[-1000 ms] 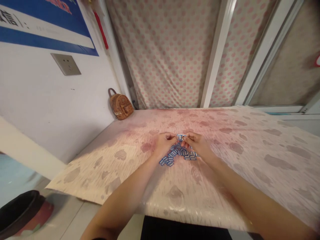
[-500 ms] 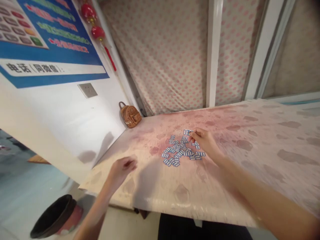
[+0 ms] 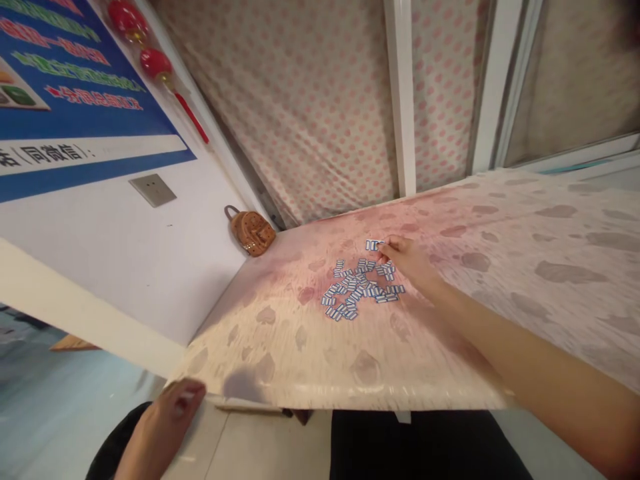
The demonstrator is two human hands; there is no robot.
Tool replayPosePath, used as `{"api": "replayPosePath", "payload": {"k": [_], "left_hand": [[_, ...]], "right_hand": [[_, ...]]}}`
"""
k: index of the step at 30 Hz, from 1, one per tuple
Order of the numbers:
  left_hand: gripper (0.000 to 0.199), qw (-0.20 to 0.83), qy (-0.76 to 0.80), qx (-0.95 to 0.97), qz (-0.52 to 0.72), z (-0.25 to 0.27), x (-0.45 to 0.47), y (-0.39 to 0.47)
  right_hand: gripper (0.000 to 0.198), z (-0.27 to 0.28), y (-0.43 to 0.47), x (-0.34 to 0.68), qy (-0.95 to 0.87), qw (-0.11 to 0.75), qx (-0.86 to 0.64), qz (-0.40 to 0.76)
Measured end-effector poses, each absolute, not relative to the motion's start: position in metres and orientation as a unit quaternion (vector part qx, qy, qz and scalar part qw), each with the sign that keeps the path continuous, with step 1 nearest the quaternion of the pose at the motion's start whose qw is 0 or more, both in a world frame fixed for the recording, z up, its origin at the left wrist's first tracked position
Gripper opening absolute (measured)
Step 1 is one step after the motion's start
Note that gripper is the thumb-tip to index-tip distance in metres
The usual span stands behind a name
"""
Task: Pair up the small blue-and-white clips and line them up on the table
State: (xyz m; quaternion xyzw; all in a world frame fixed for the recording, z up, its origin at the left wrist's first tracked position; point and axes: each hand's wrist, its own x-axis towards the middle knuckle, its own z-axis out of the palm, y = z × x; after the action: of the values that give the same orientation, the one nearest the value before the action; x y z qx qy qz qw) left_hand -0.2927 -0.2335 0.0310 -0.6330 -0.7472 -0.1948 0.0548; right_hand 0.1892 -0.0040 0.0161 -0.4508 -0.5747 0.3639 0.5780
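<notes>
My right hand (image 3: 404,257) is over the table, thumb and fingertips pinched on the right end of a small group of white rectangular pieces with blue edges (image 3: 372,245). The fingers cover part of that group. Just below it, many similar pieces lie in a loose, branching pile (image 3: 357,288) on the patterned tablecloth (image 3: 320,367). Down at the table's front left corner, my left hand (image 3: 167,420) hangs beside the edge, slightly blurred. Its fingers are curled in and no object shows between them.
A small brown backpack-shaped bag (image 3: 253,232) sits in the corner against the white wall (image 3: 200,247). A spotted curtain (image 3: 320,113) runs behind the table. Below my left hand is a dark bin (image 3: 113,437), partly hidden. A wall socket (image 3: 153,190) and red lantern ornaments (image 3: 156,65) are at left.
My left hand has moved from above the table down and left to its edge. The camera view has shifted. My right hand stays pinched at the pieces beyond the pile, a little farther from it.
</notes>
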Motion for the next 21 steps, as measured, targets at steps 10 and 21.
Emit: {"api": "replayPosePath", "payload": {"k": [10, 21], "left_hand": [[0.023, -0.213, -0.487, -0.706, -0.468, 0.057, -0.052, -0.034], [0.018, -0.393, -0.406, -0.648, -0.510, 0.017, 0.010, 0.008]], "right_hand": [[0.027, 0.014, -0.010, 0.186, -0.635, 0.528, -0.426, 0.370], [0.022, 0.013, -0.009, 0.185, -0.656, 0.499, -0.399, 0.401]]}}
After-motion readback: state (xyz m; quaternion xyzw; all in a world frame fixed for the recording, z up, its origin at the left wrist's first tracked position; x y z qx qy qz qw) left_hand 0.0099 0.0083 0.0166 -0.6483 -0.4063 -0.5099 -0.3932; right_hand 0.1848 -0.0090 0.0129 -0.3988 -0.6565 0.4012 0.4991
